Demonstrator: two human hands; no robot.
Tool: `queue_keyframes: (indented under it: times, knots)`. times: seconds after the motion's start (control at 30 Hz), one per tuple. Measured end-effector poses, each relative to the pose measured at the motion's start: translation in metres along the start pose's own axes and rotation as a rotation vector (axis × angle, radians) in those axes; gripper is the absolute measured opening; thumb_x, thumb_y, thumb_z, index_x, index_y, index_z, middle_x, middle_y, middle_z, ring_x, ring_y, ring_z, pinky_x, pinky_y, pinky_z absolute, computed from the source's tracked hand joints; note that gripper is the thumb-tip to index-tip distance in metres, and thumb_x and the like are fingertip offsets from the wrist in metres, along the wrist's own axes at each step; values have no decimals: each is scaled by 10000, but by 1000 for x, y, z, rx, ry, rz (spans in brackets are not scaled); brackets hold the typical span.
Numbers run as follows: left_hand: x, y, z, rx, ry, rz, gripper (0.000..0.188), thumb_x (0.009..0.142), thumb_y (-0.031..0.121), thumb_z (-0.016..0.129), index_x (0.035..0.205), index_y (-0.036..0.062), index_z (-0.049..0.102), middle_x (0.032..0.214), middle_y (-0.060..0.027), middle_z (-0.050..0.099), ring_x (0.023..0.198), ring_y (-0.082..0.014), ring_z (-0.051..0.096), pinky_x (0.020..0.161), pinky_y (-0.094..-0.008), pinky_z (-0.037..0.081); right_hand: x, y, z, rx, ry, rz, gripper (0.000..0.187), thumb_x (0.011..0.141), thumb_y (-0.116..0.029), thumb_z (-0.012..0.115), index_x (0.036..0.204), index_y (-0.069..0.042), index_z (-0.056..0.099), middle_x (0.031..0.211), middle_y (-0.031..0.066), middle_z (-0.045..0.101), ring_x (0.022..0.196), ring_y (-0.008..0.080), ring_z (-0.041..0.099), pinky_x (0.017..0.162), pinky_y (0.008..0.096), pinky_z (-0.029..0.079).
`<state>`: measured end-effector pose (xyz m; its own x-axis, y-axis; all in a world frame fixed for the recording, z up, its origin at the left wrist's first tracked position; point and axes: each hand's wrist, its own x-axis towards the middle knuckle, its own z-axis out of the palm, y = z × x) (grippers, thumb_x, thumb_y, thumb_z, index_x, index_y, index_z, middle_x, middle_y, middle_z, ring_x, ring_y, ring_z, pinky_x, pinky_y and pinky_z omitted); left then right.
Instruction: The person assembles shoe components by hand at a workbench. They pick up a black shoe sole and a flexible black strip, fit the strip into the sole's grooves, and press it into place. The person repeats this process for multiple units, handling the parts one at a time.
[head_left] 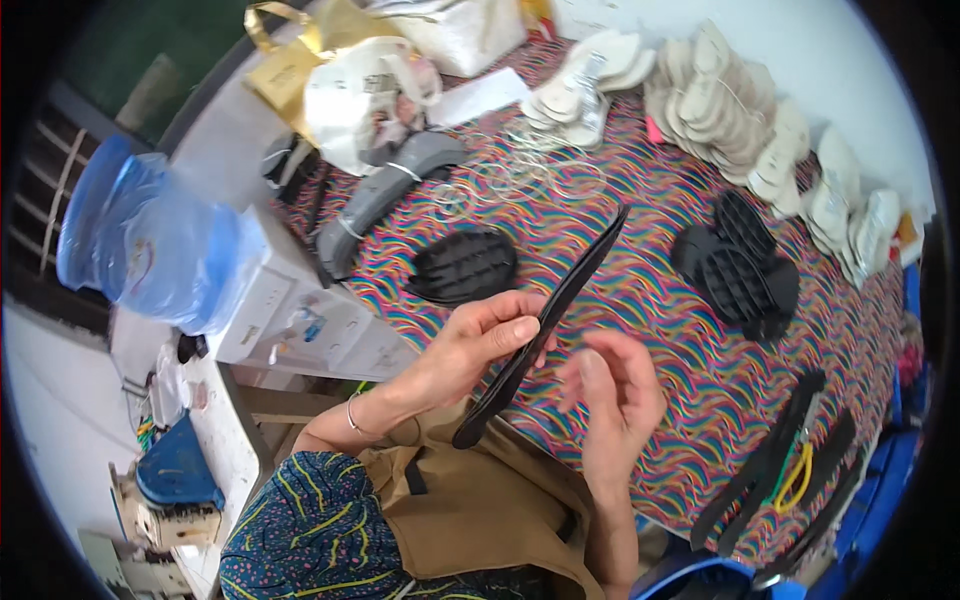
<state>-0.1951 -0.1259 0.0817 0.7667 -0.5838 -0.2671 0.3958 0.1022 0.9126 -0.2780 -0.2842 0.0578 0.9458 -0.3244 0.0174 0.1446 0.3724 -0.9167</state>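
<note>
My left hand [468, 345] is closed around the middle of a thin black shoe sole [570, 285], thumb on the near face. The sole is seen nearly edge-on, tilted, with its upper end pointing far right; it looks like two thin layers pressed together. Just right of it is my right hand [622, 405], loosely curled with thumb and fingers apart, apparently touching nothing. Beyond my left hand, a small pile of black ribbed soles [463, 267] lies on the patterned tablecloth [640, 290]. More black soles [735, 275] overlap farther right.
Bundles of off-white insoles [705, 95] line the back wall. A tied grey bundle [385, 190] and loose pale bands [510, 175] lie at the back left, near bags [345, 105]. On the left stands a dispenser with a blue water bottle [165, 245]. Black strips [745, 480] and yellow bands [797, 480] lie right.
</note>
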Motion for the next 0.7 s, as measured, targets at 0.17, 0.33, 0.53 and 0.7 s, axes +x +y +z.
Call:
queue_keyframes:
  times: [0.17,0.33,0.53,0.7]
  knots:
    - [11,-33,29,7,-117,-1,370,990,203,593,1266,-38,538,1030,-57,652,896,-112,620,784,-269,517,1,13,-18,65,80,-27,220,903,32,639,1092,-4,534,901,57,642,662,68,585,529,203,477]
    - [12,-44,33,54,-136,41,354,996,171,578,1275,-46,557,1019,-69,657,891,-114,614,766,-270,515,-2,19,-30,177,97,22,210,897,25,653,1071,-4,539,880,68,647,641,76,586,520,215,483]
    - [16,-45,35,65,-139,6,362,1006,185,564,1282,-49,564,969,-60,652,845,-106,595,736,-262,507,-3,24,-34,180,137,57,207,912,29,625,1101,4,547,905,83,655,649,84,594,524,230,490]
    - [23,-56,33,225,-114,50,304,1047,226,469,1166,-25,593,872,-35,630,771,-86,581,696,-256,501,-4,25,-37,36,196,104,204,908,50,593,1102,4,550,930,67,652,706,79,597,579,223,489]
